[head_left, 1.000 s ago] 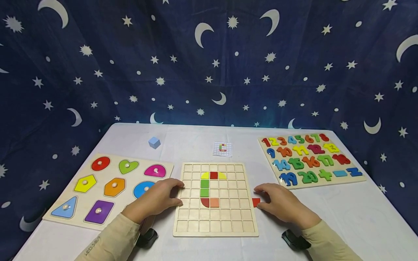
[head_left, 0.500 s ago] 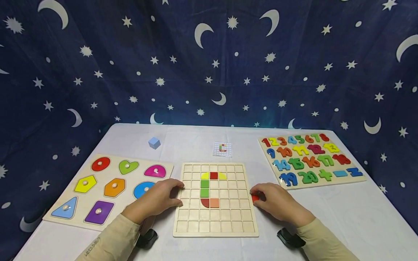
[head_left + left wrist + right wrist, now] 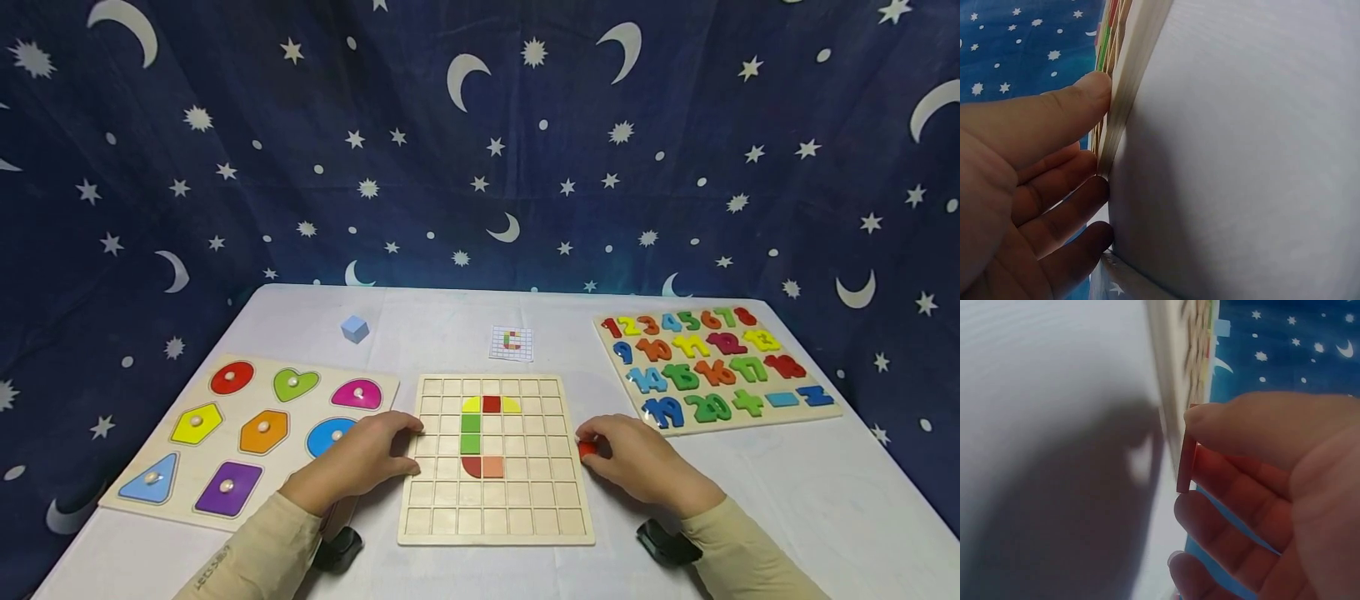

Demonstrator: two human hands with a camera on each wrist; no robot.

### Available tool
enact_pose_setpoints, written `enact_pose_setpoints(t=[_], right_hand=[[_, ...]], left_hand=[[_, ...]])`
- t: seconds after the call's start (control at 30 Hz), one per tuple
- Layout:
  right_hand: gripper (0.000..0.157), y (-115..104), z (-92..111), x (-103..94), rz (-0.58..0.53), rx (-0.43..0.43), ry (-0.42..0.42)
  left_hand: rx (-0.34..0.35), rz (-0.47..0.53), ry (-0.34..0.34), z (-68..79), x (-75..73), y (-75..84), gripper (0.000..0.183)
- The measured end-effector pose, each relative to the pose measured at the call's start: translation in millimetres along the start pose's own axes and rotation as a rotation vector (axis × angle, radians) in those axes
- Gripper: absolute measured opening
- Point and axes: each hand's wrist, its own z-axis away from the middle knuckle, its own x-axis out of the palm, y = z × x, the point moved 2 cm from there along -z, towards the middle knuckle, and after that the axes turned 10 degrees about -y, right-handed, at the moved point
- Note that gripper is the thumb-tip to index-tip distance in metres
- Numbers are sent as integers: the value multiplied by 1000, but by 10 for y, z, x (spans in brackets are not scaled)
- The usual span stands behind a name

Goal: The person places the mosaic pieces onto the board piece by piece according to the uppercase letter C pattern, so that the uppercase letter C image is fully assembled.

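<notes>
In the head view, a square wooden grid board point(image 3: 525, 518) lies flat in the middle of the table. Its inlaid tiles include a green pair point(image 3: 470, 433), a dark red square point(image 3: 491, 404), yellow corner pieces and a salmon square point(image 3: 492, 466). My left hand point(image 3: 358, 454) rests at the board's left edge, thumb and fingers spread along it; the left wrist view shows the thumb point(image 3: 1094, 87) against that edge. Beside the right edge, my right hand point(image 3: 641, 462) pinches a small red tile point(image 3: 1186, 462) between thumb and fingers. The fingers partly cover the tile.
A small pattern card point(image 3: 512, 342) lies behind the board, with a light blue cube point(image 3: 355, 328) to its left. A knobbed shape puzzle point(image 3: 258, 397) sits left, partly under my left arm. A number puzzle point(image 3: 787, 412) is at back right.
My right hand has moved slightly left toward the board and now covers more of the red tile, its fingers closer together. My left hand has stayed in place.
</notes>
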Motion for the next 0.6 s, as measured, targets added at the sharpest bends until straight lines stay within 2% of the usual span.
enact_pose_setpoints(t=[0.1,0.6], right_hand=[[21,-20,2,-30,-7,11,7],[20,-209,-46,-47,-29,-63,22]], left_hand=[[4,-1,1,-3,2,0,44],[15,5,-8,9,-9,4,44]])
